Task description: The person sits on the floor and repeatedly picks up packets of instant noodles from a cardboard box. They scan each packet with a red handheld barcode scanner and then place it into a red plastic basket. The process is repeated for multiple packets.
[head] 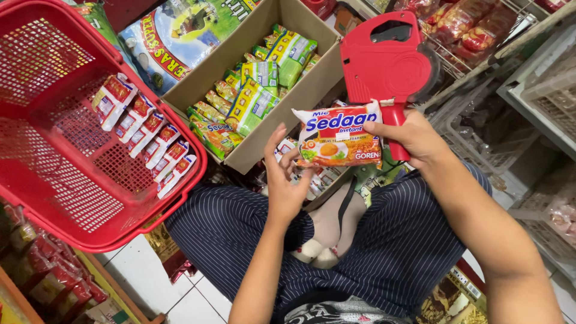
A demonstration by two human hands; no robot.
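Note:
My right hand [417,139] is shut around the handle of a red price-label gun [384,60], whose head points up and away from me. The thumb of that hand pins the right edge of a white, orange and blue instant noodle packet [339,135] just below the gun's head. My left hand [283,180] is at the packet's lower left corner. Its fingers are spread and its fingertips just reach the packet's edge. It grips nothing.
A red plastic basket [36,150] on the left holds several red and white noodle packets [147,135]. Beyond my hands, a cardboard box [312,78] holds green and yellow noodle packets [258,90]. Wire shelves with goods [474,30] stand at the right. My striped lap [390,240] is below.

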